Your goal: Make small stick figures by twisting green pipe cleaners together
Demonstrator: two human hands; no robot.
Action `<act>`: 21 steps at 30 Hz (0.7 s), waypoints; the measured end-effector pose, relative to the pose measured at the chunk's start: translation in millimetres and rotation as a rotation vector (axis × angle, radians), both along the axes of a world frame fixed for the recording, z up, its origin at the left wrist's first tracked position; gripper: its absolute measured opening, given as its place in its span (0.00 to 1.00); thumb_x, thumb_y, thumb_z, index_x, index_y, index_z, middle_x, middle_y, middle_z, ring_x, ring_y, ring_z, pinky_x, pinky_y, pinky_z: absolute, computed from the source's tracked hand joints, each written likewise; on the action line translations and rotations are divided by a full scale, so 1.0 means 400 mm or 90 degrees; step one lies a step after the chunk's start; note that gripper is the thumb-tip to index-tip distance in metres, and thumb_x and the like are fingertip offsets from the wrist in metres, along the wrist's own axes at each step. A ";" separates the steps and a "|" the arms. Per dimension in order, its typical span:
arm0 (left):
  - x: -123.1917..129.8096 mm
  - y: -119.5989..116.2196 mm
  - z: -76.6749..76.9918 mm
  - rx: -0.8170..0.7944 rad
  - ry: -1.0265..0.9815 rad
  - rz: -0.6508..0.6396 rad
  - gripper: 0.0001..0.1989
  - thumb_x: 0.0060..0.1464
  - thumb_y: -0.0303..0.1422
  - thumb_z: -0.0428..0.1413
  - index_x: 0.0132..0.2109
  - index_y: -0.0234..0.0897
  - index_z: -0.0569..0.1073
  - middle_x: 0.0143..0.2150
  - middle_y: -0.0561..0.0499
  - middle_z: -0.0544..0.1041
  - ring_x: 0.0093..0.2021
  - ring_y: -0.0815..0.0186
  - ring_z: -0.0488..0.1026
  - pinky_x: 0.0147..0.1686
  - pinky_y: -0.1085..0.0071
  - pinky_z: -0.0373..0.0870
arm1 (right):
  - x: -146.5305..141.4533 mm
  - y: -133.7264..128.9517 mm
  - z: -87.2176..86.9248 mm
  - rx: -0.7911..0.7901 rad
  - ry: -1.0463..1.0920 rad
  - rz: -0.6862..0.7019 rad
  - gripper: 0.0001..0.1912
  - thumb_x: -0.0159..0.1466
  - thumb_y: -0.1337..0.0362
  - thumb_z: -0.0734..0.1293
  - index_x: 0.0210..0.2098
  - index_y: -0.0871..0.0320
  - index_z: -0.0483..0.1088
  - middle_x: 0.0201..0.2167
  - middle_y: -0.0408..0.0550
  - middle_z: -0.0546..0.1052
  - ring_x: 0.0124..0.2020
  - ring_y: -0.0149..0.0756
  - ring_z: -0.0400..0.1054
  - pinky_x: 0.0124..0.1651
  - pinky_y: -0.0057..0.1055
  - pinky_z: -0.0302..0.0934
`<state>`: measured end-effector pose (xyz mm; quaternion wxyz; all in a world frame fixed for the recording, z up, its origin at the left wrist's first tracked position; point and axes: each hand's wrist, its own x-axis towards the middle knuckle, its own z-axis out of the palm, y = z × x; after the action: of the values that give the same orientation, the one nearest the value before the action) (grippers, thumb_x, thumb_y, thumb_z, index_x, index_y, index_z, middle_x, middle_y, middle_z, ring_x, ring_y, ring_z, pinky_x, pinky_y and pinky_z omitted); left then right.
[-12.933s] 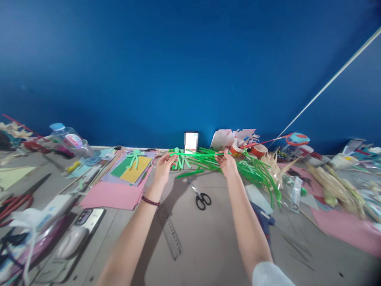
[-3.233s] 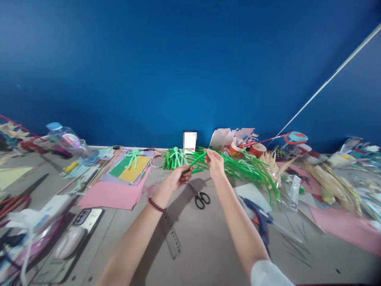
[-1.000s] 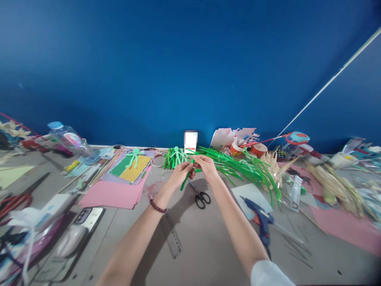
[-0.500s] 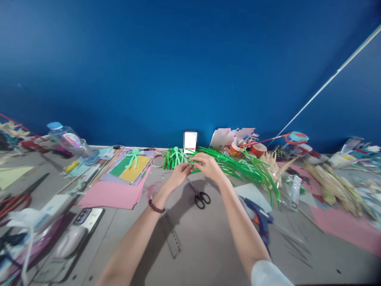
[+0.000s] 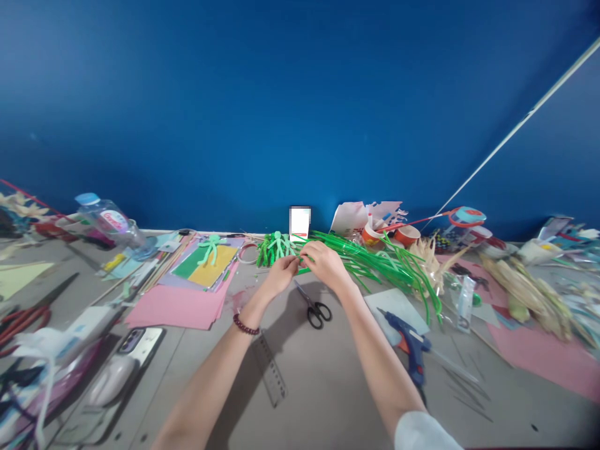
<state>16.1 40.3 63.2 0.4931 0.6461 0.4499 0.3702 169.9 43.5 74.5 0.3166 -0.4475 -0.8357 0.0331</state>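
My left hand (image 5: pixel 284 274) and my right hand (image 5: pixel 321 261) meet near the middle of the table, fingertips pinched close together. A small piece of green pipe cleaner (image 5: pixel 300 259) shows between them; my fingers hide most of it. Just behind my left hand stand small green pipe-cleaner figures (image 5: pixel 277 247). Beyond my right hand, a bunch of long green pipe cleaners (image 5: pixel 382 265) spreads to the right. Black-handled scissors (image 5: pixel 315 310) lie below my hands, with a clear ruler (image 5: pixel 272 370) nearer to me.
A phone with a lit screen (image 5: pixel 300 222) leans against the blue wall. On the left lie pink paper sheets (image 5: pixel 175 307), a pale green figure (image 5: pixel 211 249), a second phone (image 5: pixel 140 344) and a plastic bottle (image 5: pixel 112 219). A blue glue gun (image 5: pixel 407 340) rests beside my right forearm.
My right hand's raised fingers have lowered and closed in toward my left fingertips. My left hand has shifted only slightly. The things on the table stay where they were.
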 end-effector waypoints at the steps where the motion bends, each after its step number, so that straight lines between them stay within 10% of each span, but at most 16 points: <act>1: 0.000 0.000 0.001 -0.002 -0.009 0.002 0.14 0.53 0.40 0.47 0.25 0.36 0.63 0.18 0.58 0.57 0.20 0.72 0.54 0.21 0.74 0.50 | -0.002 0.000 -0.001 0.002 0.008 0.001 0.10 0.63 0.70 0.59 0.33 0.56 0.72 0.36 0.49 0.75 0.42 0.38 0.65 0.41 0.31 0.59; 7: -0.003 0.007 -0.002 -0.044 -0.074 -0.003 0.16 0.52 0.43 0.50 0.24 0.36 0.63 0.17 0.59 0.55 0.18 0.74 0.51 0.19 0.74 0.48 | -0.001 0.009 -0.009 -0.051 0.198 0.016 0.08 0.62 0.66 0.61 0.37 0.56 0.72 0.39 0.50 0.75 0.41 0.38 0.68 0.41 0.31 0.62; 14: -0.005 0.004 0.005 0.016 -0.012 -0.001 0.16 0.55 0.40 0.47 0.23 0.37 0.62 0.18 0.58 0.56 0.18 0.73 0.52 0.21 0.73 0.49 | 0.006 0.029 -0.032 -0.337 0.462 -0.027 0.11 0.56 0.58 0.65 0.31 0.59 0.74 0.26 0.46 0.76 0.28 0.35 0.69 0.29 0.28 0.62; 21: -0.012 -0.002 0.023 0.094 0.125 -0.074 0.14 0.56 0.36 0.45 0.26 0.36 0.66 0.21 0.57 0.59 0.23 0.71 0.55 0.24 0.73 0.52 | 0.032 0.024 -0.022 -0.383 0.412 -0.036 0.11 0.54 0.58 0.65 0.27 0.60 0.74 0.23 0.45 0.76 0.26 0.33 0.69 0.30 0.28 0.61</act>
<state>11.1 39.7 72.4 0.4183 0.7389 0.4293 0.3079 182.8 53.1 65.7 0.4188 -0.5090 -0.6340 0.4045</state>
